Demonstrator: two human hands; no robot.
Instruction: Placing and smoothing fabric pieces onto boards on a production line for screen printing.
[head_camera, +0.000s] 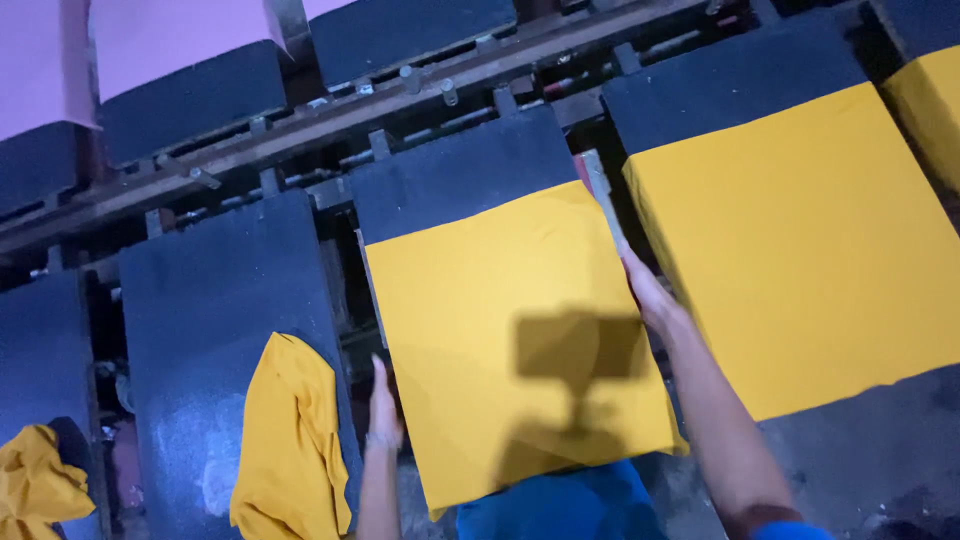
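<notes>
Fabric is what your hands are on: a yellow cloth (510, 330) pulled flat over the middle dark board (465, 165) in a row of tilted boards. Your left hand (384, 405) lies flat against the cloth's left edge, fingers straight and open, and your right hand (645, 292) presses along its right edge; neither is closed around anything, and the two sit well apart, one on each side of the board. The cloth looks smooth, covering the board's lower part and leaving the upper dark part bare.

By how things lie, this board seems nearly dressed. The board to the right (740, 80) already carries a flat yellow cloth (800, 240), and a further one shows at the far right edge. To the left, a crumpled yellow cloth (290, 440) hangs off a dark board (215, 290) unspread, and another bunched cloth (35, 480) sits at the far left, so those appear left to do.
</notes>
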